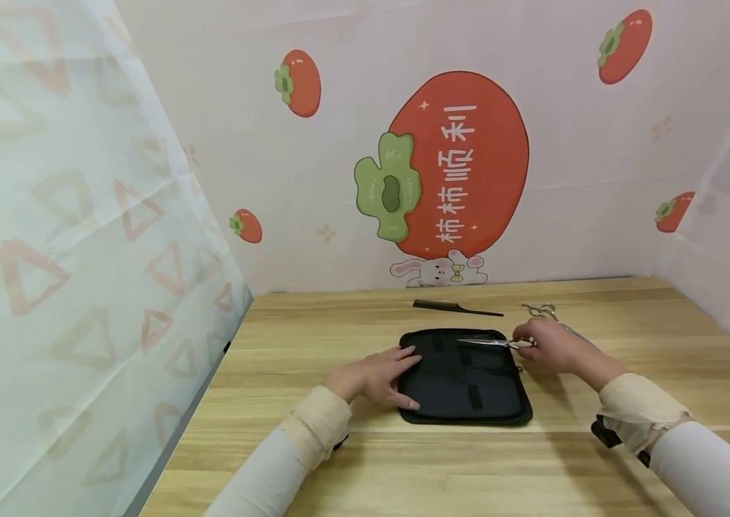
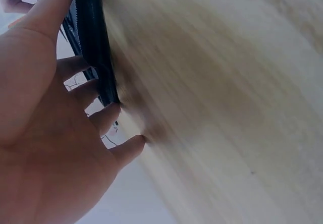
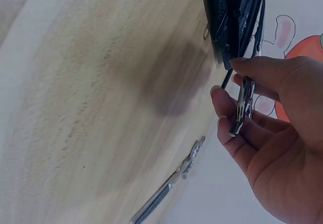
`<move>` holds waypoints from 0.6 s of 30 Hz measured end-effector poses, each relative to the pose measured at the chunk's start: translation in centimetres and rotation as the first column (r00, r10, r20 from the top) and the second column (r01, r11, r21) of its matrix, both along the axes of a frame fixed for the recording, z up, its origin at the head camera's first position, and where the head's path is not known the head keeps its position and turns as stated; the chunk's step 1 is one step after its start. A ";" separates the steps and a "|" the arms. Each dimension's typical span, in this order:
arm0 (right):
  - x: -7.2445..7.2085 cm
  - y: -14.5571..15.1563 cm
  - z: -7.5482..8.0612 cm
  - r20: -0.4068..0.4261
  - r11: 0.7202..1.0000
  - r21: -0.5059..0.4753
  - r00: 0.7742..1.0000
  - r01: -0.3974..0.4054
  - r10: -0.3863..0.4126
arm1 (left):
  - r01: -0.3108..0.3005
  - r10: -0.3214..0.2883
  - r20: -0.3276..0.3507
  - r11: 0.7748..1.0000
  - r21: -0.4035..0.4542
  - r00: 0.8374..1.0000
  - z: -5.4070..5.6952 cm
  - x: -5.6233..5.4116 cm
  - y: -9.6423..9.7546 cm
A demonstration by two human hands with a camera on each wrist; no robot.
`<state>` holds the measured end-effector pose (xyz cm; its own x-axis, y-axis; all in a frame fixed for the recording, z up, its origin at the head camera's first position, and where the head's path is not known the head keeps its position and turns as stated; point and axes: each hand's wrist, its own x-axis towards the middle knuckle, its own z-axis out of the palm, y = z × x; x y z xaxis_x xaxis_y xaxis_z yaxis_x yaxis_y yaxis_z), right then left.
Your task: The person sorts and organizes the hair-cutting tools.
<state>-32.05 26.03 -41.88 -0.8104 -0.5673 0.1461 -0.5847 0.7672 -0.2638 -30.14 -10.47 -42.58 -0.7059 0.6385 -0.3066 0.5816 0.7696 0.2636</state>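
Observation:
A black zip case (image 1: 452,388) with elastic loops inside lies on the wooden table. My right hand (image 1: 549,345) pinches a pair of scissors (image 1: 488,342) by its handles, at the case's far right corner. The blades point left over the far part of the case. In the right wrist view, the silver scissor handles (image 3: 243,105) show between thumb and fingers. My left hand (image 1: 378,375) rests at the case's left edge, thumb and fingers spread. From the left wrist, its fingertips (image 2: 111,114) show along the case's side and on the table.
A black rat-tail comb (image 1: 439,305) lies behind the case. A second pair of scissors, with toothed blades (image 3: 156,204), lies on the table right of the case, partly hidden behind my right hand in the head view. A patterned cloth wall (image 1: 313,179) stands behind the table (image 1: 287,323).

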 end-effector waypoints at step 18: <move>-1.2 -1.9 0.0 -0.052 0.998 0.067 0.999 0.019 -0.015 | 0.012 -0.010 0.033 0.998 -0.060 0.999 0.1 -0.2 0.1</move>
